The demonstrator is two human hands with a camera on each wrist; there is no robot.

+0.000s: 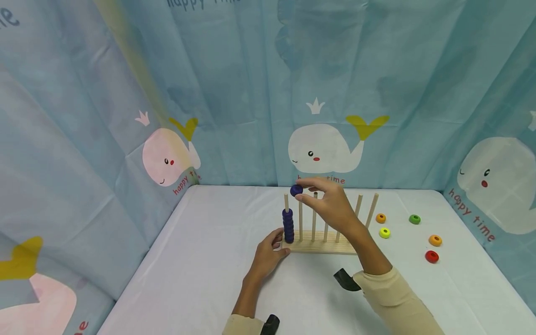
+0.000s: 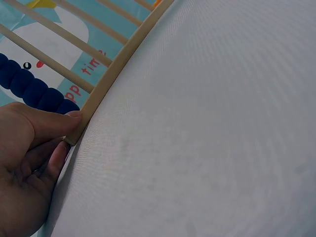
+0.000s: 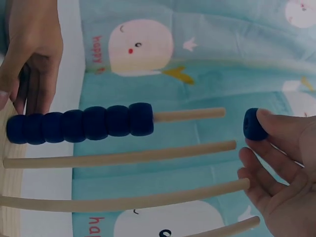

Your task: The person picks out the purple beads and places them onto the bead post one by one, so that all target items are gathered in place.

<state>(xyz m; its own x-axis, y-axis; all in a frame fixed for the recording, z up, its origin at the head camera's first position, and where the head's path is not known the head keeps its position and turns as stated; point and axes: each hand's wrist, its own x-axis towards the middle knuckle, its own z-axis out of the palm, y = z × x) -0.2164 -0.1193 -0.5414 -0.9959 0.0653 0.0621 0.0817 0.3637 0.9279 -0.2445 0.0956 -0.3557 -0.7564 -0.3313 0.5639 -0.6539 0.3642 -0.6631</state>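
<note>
A wooden peg rack (image 1: 322, 248) with a row of upright pegs stands on the table. Its leftmost peg carries a stack of several dark blue beads (image 1: 288, 225), and the bare peg tip (image 3: 197, 114) sticks out above them. My left hand (image 1: 268, 253) grips the left end of the rack's base, thumb on the near side. My right hand (image 1: 328, 204) pinches one dark blue bead (image 3: 254, 124) between thumb and finger. That bead is held just past the tip of the leftmost peg, apart from it.
Loose beads lie on the table right of the rack: a green one (image 1: 414, 219), a red one (image 1: 432, 256), a yellow one (image 1: 384, 232) and orange ones (image 1: 435, 240). A whale-print curtain (image 1: 243, 93) surrounds the white table (image 1: 201, 260).
</note>
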